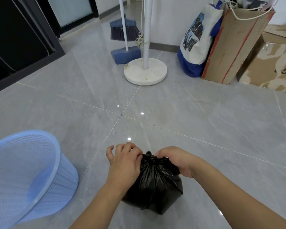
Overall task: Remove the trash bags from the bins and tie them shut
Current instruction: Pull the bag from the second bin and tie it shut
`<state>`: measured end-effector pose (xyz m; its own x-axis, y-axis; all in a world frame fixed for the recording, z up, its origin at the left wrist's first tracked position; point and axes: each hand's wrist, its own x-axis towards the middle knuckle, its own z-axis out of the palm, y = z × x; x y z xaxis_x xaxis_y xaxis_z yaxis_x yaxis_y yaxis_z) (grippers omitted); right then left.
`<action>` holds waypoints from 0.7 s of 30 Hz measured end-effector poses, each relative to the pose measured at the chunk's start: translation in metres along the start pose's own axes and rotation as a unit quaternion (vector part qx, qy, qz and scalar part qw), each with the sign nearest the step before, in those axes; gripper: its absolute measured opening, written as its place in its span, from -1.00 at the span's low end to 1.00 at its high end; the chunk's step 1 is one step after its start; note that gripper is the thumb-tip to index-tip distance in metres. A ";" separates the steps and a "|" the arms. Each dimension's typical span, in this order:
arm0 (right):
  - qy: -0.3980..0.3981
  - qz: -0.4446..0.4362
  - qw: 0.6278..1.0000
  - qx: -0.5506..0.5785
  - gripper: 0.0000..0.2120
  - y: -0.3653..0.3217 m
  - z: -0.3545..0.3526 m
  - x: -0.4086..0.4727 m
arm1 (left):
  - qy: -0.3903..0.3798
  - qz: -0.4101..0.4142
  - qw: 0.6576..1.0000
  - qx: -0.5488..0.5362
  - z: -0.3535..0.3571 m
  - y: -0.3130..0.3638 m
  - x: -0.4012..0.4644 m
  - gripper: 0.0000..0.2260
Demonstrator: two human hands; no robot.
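Crinkled black plastic trash bag on grey tiled floor — left hand and right hand each pinch its gathered neck; pale blue perforated plastic bin beside.

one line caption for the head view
Both hands gather a black trash bag's neck beside an empty blue bin.

black glossy trash bag; light-blue perforated mesh bin; grey marbled floor tiles; blue broom and dustpan; white stand base; white-and-blue photo-print tote; brown cardboard box, red stripes.
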<state>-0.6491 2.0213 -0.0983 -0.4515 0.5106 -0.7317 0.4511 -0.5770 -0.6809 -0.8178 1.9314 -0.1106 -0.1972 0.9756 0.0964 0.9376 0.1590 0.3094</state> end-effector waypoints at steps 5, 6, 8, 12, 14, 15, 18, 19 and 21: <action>0.006 -0.019 1.000 0.018 -0.73 0.004 -0.002 0.000 | -0.028 0.060 0.996 -0.064 -0.002 -0.005 -0.008 -0.86; 0.007 -0.016 1.000 0.023 -0.72 0.005 -0.002 0.001 | -0.025 0.070 0.995 -0.065 -0.002 -0.005 -0.010 -0.87; 0.019 -0.005 0.999 0.027 -0.73 0.005 -0.001 0.001 | -0.019 0.079 0.995 -0.056 -0.002 -0.003 -0.011 -0.86; 0.030 -0.011 0.999 0.021 -0.73 0.003 -0.001 0.000 | -0.033 0.083 0.996 -0.029 -0.001 0.002 -0.009 -0.76; 0.028 -0.023 0.999 0.027 -0.73 0.002 -0.001 -0.002 | -0.031 0.082 0.996 -0.021 -0.001 0.004 -0.005 -0.80; 0.029 -0.031 0.999 0.028 -0.74 0.002 0.000 -0.003 | -0.025 0.082 0.996 -0.018 -0.002 0.005 -0.003 -0.82; 0.041 -0.074 0.996 0.003 -0.78 0.001 0.003 -0.003 | -0.037 0.070 0.997 -0.021 -0.010 0.012 0.003 -0.88; 0.052 -0.096 0.994 -0.017 -0.80 0.000 0.005 -0.002 | -0.056 0.044 0.996 -0.050 -0.014 0.016 0.005 -0.89; 0.078 -0.140 0.985 -0.065 -0.84 -0.001 0.009 0.000 | -0.110 -0.062 0.978 -0.164 -0.024 0.025 0.011 -0.82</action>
<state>-0.6563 2.0161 -0.0976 -0.4530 0.7359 -0.5032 0.4256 -0.3174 -0.8474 -0.8035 1.9424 -0.0788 -0.2024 0.9667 -0.1565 0.7609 0.2558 0.5963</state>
